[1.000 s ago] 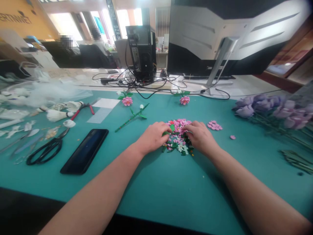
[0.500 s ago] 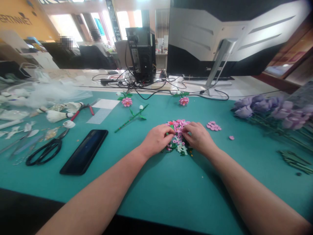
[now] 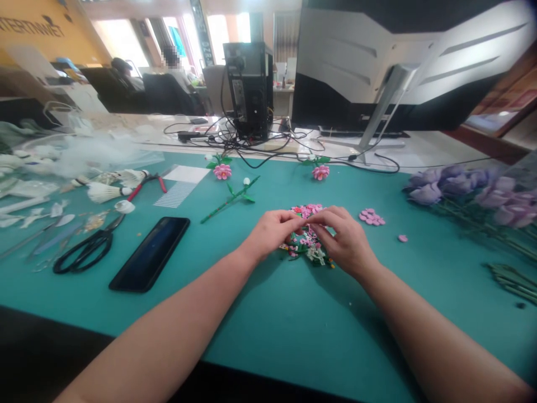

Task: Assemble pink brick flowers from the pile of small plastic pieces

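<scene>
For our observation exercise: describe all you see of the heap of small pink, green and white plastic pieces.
The heap of small pink, green and white plastic pieces lies loose on the teal table mat, mostly pink flower shapes, green bits at its near edge. The left hand and right hand meet over it.

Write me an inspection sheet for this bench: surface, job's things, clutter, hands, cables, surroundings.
Surface: teal mat, covering the desk.
Job's things: pile of small pink, green and white pieces; pink discs to its right.
Clutter: phone, scissors, shuttlecocks at left; purple flowers at right.
Hands: left hand and right hand meet fingertips over the pile; grasp too small to tell.
Cables: black cables tangled behind the mat, by the computer tower.
Surroundings: monitor at back; person seated far off.
</scene>
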`<action>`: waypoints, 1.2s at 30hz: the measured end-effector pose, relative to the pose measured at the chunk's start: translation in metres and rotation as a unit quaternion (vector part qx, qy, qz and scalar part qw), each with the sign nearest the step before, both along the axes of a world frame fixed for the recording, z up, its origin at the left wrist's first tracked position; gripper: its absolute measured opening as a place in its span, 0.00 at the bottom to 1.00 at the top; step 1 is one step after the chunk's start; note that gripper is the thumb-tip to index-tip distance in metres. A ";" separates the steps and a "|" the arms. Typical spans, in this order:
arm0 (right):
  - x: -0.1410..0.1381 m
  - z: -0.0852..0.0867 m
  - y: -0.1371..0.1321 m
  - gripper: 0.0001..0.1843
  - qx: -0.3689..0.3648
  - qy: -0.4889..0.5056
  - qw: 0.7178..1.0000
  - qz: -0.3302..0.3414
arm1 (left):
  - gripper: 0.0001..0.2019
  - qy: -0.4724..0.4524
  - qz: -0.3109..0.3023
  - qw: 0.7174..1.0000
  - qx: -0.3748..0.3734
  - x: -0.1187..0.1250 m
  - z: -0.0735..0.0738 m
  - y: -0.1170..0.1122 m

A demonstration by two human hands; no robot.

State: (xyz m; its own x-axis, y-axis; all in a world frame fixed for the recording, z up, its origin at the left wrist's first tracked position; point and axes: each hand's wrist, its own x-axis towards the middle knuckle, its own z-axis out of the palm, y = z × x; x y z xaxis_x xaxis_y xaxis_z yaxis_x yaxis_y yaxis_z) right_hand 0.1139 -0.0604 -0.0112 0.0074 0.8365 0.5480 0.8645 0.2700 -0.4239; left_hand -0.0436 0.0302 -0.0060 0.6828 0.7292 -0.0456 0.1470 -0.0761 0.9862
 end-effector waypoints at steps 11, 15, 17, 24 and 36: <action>0.011 -0.013 0.000 0.04 -0.133 -0.116 0.984 0.037 | 0.14 -0.011 0.057 0.998 0.006 -0.003 0.001 0.007; 0.009 -0.009 -0.004 0.06 -0.163 -0.133 0.976 0.062 | 0.15 -0.013 0.053 0.998 0.009 -0.002 0.003 0.006; 0.009 -0.008 -0.005 0.08 -0.177 -0.146 0.971 0.065 | 0.15 -0.014 0.051 0.999 0.009 -0.002 0.003 0.005; 0.017 -0.008 -0.006 0.06 -0.213 -0.162 0.962 0.060 | 0.14 -0.009 0.051 0.999 0.014 -0.002 0.005 0.004; 0.025 -0.009 0.000 0.09 -0.161 -0.130 0.978 -0.027 | 0.14 -0.012 0.051 0.998 0.028 -0.002 0.003 0.004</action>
